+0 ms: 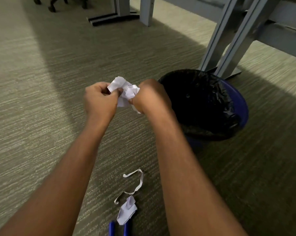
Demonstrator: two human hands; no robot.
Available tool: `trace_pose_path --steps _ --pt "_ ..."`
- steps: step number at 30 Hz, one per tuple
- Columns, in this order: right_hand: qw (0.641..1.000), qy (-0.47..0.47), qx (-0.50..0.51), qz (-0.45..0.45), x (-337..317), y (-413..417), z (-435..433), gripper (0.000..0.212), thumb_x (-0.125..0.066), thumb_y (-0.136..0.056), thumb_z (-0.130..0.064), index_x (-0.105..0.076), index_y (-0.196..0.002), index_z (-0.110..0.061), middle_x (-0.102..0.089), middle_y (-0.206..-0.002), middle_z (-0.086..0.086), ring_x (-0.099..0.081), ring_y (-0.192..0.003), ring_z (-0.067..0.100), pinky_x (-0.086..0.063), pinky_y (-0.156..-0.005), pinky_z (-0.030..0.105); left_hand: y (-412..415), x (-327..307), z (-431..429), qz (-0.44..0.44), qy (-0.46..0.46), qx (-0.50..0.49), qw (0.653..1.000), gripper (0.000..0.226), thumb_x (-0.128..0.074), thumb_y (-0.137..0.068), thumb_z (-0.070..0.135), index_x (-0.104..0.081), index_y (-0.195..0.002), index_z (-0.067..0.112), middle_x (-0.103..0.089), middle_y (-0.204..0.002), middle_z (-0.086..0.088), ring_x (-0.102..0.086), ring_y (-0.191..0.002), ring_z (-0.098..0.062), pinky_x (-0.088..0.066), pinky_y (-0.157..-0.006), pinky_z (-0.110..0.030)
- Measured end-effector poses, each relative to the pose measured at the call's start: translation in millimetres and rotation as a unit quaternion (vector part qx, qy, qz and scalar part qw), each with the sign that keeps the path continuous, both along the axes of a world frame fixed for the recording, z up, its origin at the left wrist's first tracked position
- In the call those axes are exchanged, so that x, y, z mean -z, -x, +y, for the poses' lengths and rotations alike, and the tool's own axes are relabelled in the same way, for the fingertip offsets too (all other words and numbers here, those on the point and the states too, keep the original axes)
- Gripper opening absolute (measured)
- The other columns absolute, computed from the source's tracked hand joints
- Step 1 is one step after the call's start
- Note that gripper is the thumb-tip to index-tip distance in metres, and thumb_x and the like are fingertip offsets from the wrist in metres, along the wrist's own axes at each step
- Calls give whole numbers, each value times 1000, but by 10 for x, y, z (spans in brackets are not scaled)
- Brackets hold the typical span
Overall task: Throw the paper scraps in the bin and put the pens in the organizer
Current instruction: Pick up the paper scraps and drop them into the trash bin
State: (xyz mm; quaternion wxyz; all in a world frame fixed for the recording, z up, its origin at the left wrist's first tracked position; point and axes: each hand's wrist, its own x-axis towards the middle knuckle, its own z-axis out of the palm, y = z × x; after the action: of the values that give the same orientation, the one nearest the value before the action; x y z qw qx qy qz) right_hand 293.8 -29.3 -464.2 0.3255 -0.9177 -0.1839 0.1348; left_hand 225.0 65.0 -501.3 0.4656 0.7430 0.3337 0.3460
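Closest to the camera, right at the bottom edge, two blue pens point(112, 229) poke into view, lying on the carpet point(33, 116). No organizer shows anywhere, so I'd say the pen half of the job isn't started. Touching or just overlapping the pens is a small crumpled scrap point(126, 212), and just past it a long thin curly paper strip point(137, 183) is loose on the floor. Both need picking up.

Further out, both hands are busy with a wad of crumpled paper point(125, 92). The left hand point(99, 99) is pinching one side of it with fingers closed tight, and the right hand point(150, 96) is fisted around the other side, with a bit of paper sticking out under the palm. Looks like they're squashing the scraps together, held above the carpet just beside the bin, not over it yet.

The bin point(242, 106) is to the right, blue with a black bag liner point(203, 103), standing next to a grey desk leg point(218, 46). The inside is too dark to tell if any paper is already in there.

So my read: early-ish, one handful about to go in, two scraps left on the floor, pens untouched.

Brands or writing: nothing readable anywhere. The paper looks blank from here, and the pens are cut off.
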Motion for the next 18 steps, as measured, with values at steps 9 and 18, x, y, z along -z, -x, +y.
trace_pose_path --steps 9,18 --pt "983 38 176 -48 -97 -475 -822 39 -59 -90 -35 -67 -115 -6 -67 -121 15 -64 -112 27 -45 -81 29 -252 -138 -441 -15 17 90 996 9 -76 -75 14 -67 -78 12 -71 -72 -13 -68 -57 -21 -59 -54 -35" --pt "983 108 151 3 36 -524 -1005 62 -73 -83 -26 -50 -137 -6 -54 -140 13 -53 -127 28 -44 -94 28 -478 60 -752 44 -112 195 973 19 -78 -69 17 -72 -86 11 -61 -65 6 -51 -52 1 -41 -51 -9"
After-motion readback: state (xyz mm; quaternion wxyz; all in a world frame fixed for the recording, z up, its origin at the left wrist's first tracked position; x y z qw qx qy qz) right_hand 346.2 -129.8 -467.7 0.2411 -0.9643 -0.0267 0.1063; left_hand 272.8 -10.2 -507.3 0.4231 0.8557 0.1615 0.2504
